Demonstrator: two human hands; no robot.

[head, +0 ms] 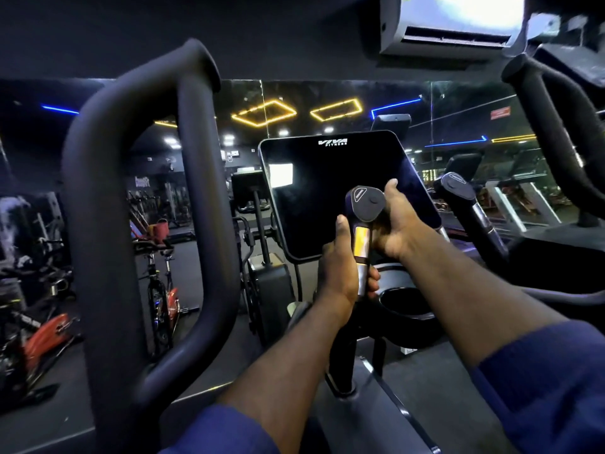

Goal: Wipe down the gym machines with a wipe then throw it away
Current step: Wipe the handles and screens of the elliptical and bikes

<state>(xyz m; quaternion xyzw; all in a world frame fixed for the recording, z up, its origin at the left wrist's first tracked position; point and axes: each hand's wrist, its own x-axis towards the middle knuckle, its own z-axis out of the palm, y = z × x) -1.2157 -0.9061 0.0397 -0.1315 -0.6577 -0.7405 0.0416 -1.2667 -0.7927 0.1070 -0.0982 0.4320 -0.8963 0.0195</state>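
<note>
Progress looks partial: work is on 1 inner handle (361, 244) beside the dark console (334, 198); the other handle (458, 188), the outer bar (98, 224) and the throwing away seem left to do; no wipe shows, perhaps hidden under a palm. Left hand (339, 270) grips the handle's metal section, thumb up, fingers curled round it; right hand (397, 224) cups the cap's far side, fingers hidden behind, so I cannot tell their hold.
</note>
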